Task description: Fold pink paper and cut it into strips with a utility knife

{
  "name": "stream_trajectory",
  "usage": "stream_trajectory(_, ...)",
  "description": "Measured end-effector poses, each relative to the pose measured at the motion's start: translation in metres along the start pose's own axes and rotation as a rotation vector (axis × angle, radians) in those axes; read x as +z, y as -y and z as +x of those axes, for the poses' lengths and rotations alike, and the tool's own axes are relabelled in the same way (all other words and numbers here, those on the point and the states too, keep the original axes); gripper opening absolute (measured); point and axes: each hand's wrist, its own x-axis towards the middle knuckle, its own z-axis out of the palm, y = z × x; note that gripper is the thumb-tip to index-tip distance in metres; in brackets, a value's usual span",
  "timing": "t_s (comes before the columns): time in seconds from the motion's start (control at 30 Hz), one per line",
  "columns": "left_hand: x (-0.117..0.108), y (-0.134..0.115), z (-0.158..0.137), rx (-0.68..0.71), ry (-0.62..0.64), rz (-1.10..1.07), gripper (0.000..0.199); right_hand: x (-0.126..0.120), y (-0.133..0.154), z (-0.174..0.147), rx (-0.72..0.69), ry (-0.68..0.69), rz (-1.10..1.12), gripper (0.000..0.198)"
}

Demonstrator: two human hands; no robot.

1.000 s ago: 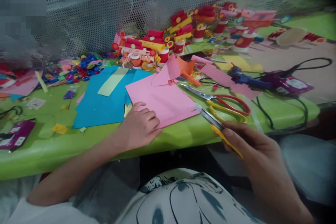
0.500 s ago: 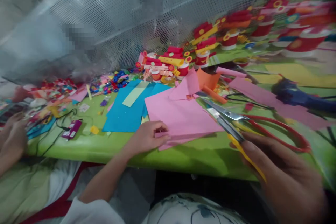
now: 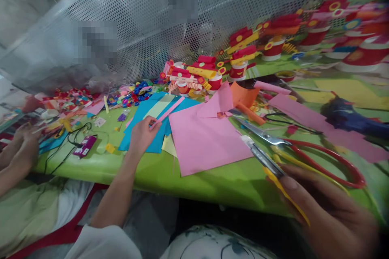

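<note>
Above the blue paper (image 3: 130, 141) on the green table (image 3: 212, 186), a narrow pink strip (image 3: 170, 111) was held by its near end in the left hand (image 3: 142, 135), with the thumb and forefinger clamped together on it. A yellow-handled utility knife (image 3: 263, 156) was gripped in the right hand (image 3: 328, 206), its handle enclosed by the fingers and pressed by the thumb. The knife's tip was pointed toward the right corner of the pink sheet (image 3: 206, 141); whether the 2 touched could not be told. Just beyond the knife, the scissors (image 3: 281, 141) were seen.

For good handling, it was judged that the strip was best pinched lightly, so that the thin paper would not be creased. The 2 hands were best kept well apart while the knife was held, with its tip lifted from the sheet so that no stray nick would be made.
</note>
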Motion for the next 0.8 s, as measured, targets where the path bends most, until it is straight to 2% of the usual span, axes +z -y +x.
stream_trajectory(0.27,0.017,0.02,0.013,-0.012,-0.012,0.157,0.017,-0.007,-0.009,0.005,-0.002,0.019,-0.05,0.051)
stream_trajectory(0.4,0.022,0.026,0.012,0.052,-0.018,0.174,0.018,-0.01,-0.008,0.004,0.035,0.045,-0.059,0.05)
stream_trajectory(0.63,0.023,0.023,0.005,0.203,-0.119,0.152,0.027,-0.006,-0.001,-0.002,0.026,0.039,-0.116,0.048)
stream_trajectory(0.73,0.017,0.007,-0.009,0.365,-0.066,0.07,0.026,0.0,0.009,-0.007,0.022,0.036,-0.141,0.05)
stream_trajectory(0.8,0.011,-0.01,-0.026,0.62,0.057,-0.046,0.028,0.004,0.015,-0.01,0.025,0.041,-0.153,0.049)
